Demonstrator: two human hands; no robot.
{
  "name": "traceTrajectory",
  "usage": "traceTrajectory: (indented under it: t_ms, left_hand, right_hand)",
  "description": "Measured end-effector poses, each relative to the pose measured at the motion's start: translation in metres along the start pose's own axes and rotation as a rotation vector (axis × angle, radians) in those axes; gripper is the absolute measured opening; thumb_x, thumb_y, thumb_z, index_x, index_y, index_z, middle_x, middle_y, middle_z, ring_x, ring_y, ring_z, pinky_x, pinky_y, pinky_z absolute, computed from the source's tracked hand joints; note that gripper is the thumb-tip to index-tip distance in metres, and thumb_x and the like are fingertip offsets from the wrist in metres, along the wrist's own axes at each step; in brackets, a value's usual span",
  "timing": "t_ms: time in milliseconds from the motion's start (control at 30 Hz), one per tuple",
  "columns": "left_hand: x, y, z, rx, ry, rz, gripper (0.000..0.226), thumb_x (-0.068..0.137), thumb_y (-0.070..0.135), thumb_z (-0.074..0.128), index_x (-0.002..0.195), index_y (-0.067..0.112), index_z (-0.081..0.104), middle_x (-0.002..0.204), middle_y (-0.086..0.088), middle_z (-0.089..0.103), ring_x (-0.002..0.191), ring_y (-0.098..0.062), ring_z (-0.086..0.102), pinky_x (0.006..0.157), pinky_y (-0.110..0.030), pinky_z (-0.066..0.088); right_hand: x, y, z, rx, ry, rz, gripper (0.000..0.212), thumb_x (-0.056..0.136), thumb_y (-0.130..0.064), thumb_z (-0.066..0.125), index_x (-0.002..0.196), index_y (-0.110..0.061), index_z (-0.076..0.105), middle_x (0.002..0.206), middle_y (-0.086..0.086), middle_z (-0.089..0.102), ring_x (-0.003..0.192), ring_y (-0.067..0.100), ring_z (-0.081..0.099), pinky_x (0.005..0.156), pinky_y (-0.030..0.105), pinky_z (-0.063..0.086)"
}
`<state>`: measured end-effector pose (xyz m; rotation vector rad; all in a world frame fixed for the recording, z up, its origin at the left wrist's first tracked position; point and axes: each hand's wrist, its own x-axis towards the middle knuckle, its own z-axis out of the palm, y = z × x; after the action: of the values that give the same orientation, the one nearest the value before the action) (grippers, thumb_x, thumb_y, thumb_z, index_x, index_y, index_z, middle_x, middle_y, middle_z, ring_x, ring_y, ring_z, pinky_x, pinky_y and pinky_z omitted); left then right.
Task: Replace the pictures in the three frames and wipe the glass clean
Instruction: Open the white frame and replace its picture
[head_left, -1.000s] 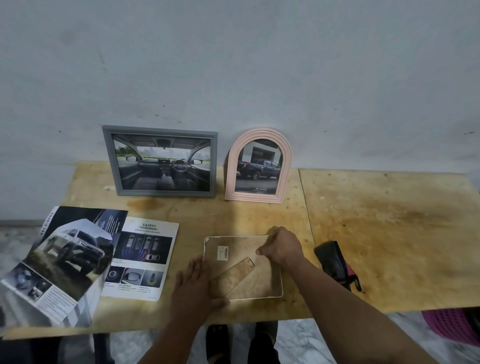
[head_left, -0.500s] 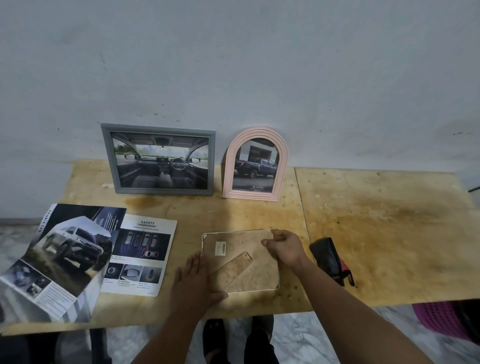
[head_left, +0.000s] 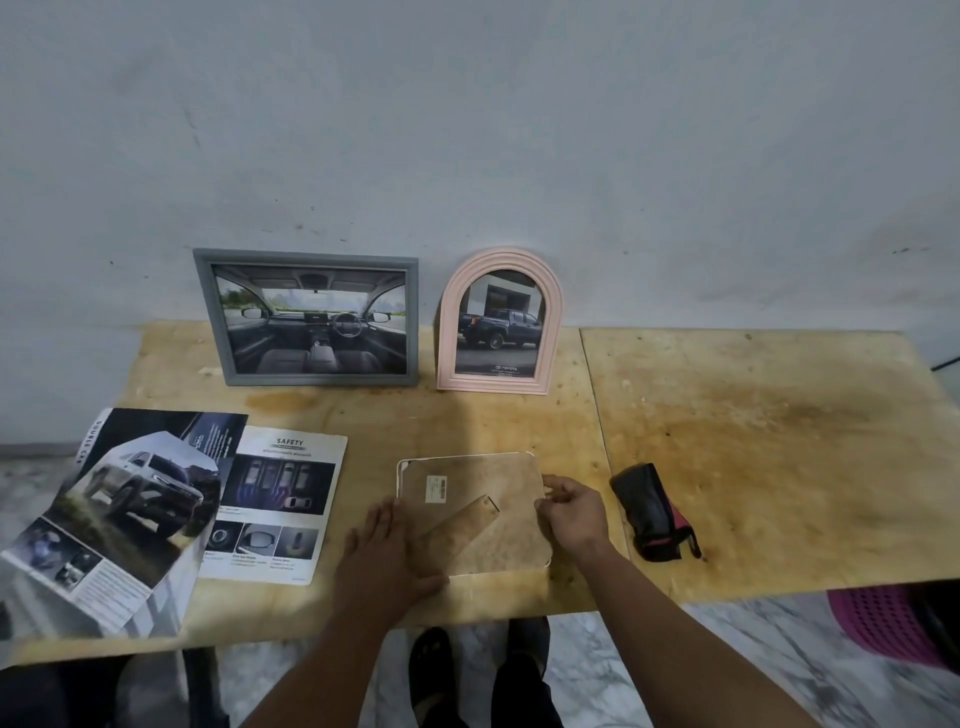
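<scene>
Desk (head_left: 753, 467): bare plywood top under both hands, running far out to the right of the right hand.
Brochure (head_left: 130, 509): open car pages lying flat, well to the left of the left hand, hanging partly over the near edge.
Grey frame (head_left: 311, 317): stands upright against the wall, beyond the left hand, showing a car interior.
Pink arched frame (head_left: 498, 322): stands upright just right of the grey frame, beyond the gap between the hands, showing a pickup truck.
Third frame (head_left: 498, 483): lies face down between the hands, brown backing and stand flap upward.
Black pouch (head_left: 649, 514): lies just right of the right hand.
Left hand (head_left: 384, 566): flat, fingers straight, pressing the backing's near left corner.
Right hand (head_left: 574, 514): fingers curled, pinching the frame's right edge.
</scene>
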<state>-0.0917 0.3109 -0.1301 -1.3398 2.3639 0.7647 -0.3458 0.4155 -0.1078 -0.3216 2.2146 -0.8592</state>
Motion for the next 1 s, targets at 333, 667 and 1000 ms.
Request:
traceTrajectory:
  t_ms: [333,667,1000]
  left_hand:
    - [-0.002,0.001,-0.003,-0.001,-0.008,0.013,0.136,0.074,0.083,0.062,0.162,0.01,-0.013,0.173,-0.002,-0.007,0.159,-0.018,-0.006,0.129,-0.044,0.01]
    - [0.0,0.001,-0.006,-0.002,-0.024,0.005,0.135,0.074,0.086,0.059,0.162,0.01,-0.01,0.173,-0.003,-0.005,0.16,-0.02,-0.003,0.128,-0.044,0.012]
    - [-0.006,0.01,-0.011,0.03,0.011,-0.026,0.128,0.077,0.077,0.066,0.164,0.016,-0.006,0.173,0.001,-0.001,0.157,-0.026,0.019,0.125,-0.043,0.024]
  right_hand:
    - [-0.001,0.009,-0.009,0.056,0.032,0.002,0.039,0.095,-0.003,0.063,0.132,-0.011,0.067,0.093,-0.008,0.068,0.082,0.001,0.06,0.084,0.021,0.05]
    - [0.007,-0.006,-0.048,0.141,0.019,-0.035,0.05,0.1,0.009,0.045,0.146,-0.007,0.054,0.146,0.008,0.057,0.13,0.017,0.053,0.092,0.008,0.044]
    - [0.093,-0.018,-0.161,0.19,0.332,0.051,0.052,0.097,0.013,0.04,0.142,-0.004,0.058,0.149,0.018,0.054,0.137,0.033,0.051,0.113,0.034,0.042]
